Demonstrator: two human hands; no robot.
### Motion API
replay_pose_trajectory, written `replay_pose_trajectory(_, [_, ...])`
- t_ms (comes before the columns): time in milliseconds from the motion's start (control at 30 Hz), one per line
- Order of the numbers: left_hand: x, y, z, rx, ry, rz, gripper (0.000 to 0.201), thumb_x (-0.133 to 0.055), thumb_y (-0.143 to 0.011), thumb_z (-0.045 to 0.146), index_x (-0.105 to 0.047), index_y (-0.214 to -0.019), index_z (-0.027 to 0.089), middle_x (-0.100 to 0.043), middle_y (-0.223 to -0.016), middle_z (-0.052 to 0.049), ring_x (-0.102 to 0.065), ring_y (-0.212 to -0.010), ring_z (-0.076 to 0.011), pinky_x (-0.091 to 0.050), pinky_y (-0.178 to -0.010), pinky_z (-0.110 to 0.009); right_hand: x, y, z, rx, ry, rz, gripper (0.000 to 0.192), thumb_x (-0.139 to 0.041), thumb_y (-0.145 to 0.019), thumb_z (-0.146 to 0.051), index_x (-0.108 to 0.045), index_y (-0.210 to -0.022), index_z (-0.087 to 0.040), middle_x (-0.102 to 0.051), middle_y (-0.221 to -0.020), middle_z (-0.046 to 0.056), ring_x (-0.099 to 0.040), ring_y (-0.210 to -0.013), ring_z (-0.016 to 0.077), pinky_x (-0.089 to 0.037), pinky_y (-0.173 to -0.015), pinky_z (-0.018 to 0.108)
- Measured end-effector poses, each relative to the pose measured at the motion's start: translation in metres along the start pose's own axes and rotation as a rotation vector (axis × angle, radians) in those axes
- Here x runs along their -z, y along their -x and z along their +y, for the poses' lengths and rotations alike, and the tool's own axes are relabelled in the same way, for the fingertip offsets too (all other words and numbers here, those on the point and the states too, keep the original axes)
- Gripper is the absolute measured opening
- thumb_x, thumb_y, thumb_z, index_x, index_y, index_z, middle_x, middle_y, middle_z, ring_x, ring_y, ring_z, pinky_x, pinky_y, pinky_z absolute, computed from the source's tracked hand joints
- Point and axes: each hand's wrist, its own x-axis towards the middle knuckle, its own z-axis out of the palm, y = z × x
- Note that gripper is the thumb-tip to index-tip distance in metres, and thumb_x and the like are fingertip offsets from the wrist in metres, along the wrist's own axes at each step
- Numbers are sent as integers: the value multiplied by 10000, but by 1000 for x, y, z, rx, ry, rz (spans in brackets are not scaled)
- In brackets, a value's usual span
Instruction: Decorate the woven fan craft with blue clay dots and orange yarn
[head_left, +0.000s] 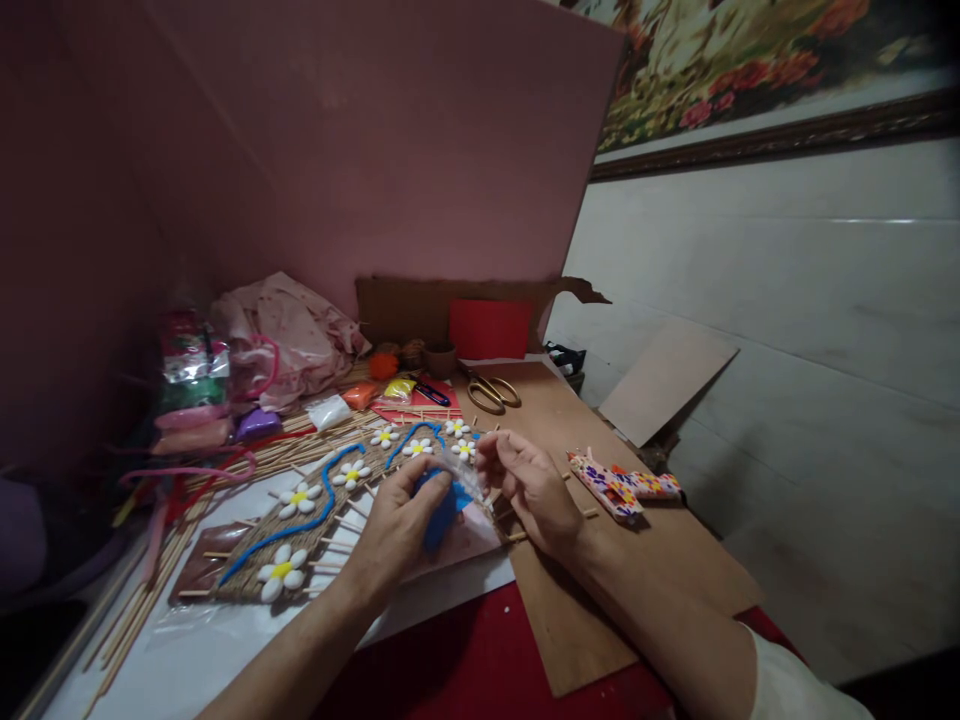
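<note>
A clear plastic bag with blue modelling clay (444, 515) is pinched between the thumb and fingers of my left hand (401, 520). My right hand (536, 495) is beside the bag's open-looking edge, fingers curled and thumb bent in; what they pinch is too small to make out. Under both hands lies an arched woven twine piece (251, 560) with wooden sticks poking out along its edges. White flowers with yellow centres (298, 500) and a wavy blue clay strand (328, 495) decorate it. My hands hide its right part.
Gold-handled scissors (491, 390) lie behind my hands on a brown board (600, 560). A flower-patterned object (611, 487) is to the right. Clay packets (328, 411), a crumpled pink bag (289, 335) and long thin sticks (135, 620) are at the left. A small brown pot (440, 359) stands behind.
</note>
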Motion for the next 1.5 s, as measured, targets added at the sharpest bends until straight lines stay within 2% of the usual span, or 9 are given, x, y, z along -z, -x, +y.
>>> replay_pose_trajectory(133, [0,-2,-2,-14,25,48,197,-625,-750,359,-570,-833,189,-540,-624,53,-517,-486,-70,-422,-449,-172,1,-1,-3,-51,-111,16,254,-654,-759,-407,-626,-835,-167,-614,-769,28,-548,-664,122,-434,-626,250])
replay_pose_trajectory(333, [0,-1,0,-29,9,77,224,-628,-752,372,-556,-859,190,-550,-621,53,-531,-474,-73,-420,-423,-168,2,-4,0,-36,-134,41,273,-791,-635,-261,-620,-828,-169,-600,-732,-14,-539,-625,86,-429,-592,214])
replay_pose_trajectory(533, [-3,1,5,-28,26,120,255,-645,-718,382,-553,-854,186,-545,-577,59,-548,-460,-86,-418,-408,-169,4,-6,3,-19,-89,29,248,-788,-636,-284,-596,-742,-166,-578,-633,-29,-524,-557,88,-434,-553,222])
replay_pose_trajectory(800, [-2,1,6,-48,51,117,244,-640,-739,377,-551,-864,189,-579,-572,42,-553,-470,-93,-420,-422,-173,0,-2,-5,-33,-94,13,172,-738,-646,-216,-613,-755,-173,-594,-692,-16,-538,-611,96,-443,-628,241])
replay_pose_trajectory(933, [-3,2,9,-87,74,101,284,-645,-741,403,-542,-888,182,-609,-615,28,-550,-471,-88,-437,-450,-183,-1,0,-3,-5,-43,-49,209,-640,-759,-374,-625,-782,-167,-575,-713,0,-536,-657,112,-435,-650,254])
replay_pose_trajectory(1000, [-3,3,9,-103,84,87,304,-660,-733,405,-541,-905,184,-618,-652,21,-575,-510,-99,-462,-489,-198,-1,2,-1,35,79,-79,299,-586,-800,-465,-613,-786,-168,-558,-687,-4,-524,-627,111,-422,-617,252])
replay_pose_trajectory(1100, [-3,4,5,-115,51,21,281,-649,-754,394,-552,-907,180,-618,-702,4,-596,-585,-117,-491,-547,-223,-3,4,3,97,287,-64,274,-635,-778,-446,-579,-753,-179,-531,-628,-30,-503,-561,99,-406,-562,240])
replay_pose_trajectory(1300, [-4,6,2,-96,75,-88,278,-638,-773,377,-564,-957,182,-610,-809,-20,-580,-654,-127,-516,-568,-250,-7,6,1,6,223,-49,278,-637,-772,-440,-539,-711,-187,-530,-549,-48,-512,-466,98,-422,-494,236])
replay_pose_trajectory(1500, [-2,3,2,-46,69,-1,269,-652,-751,421,-586,-858,184,-592,-739,7,-546,-575,-97,-472,-501,-200,-6,5,-1,57,286,-29,294,-644,-765,-431,-547,-670,-170,-521,-544,-44,-489,-495,85,-385,-504,214])
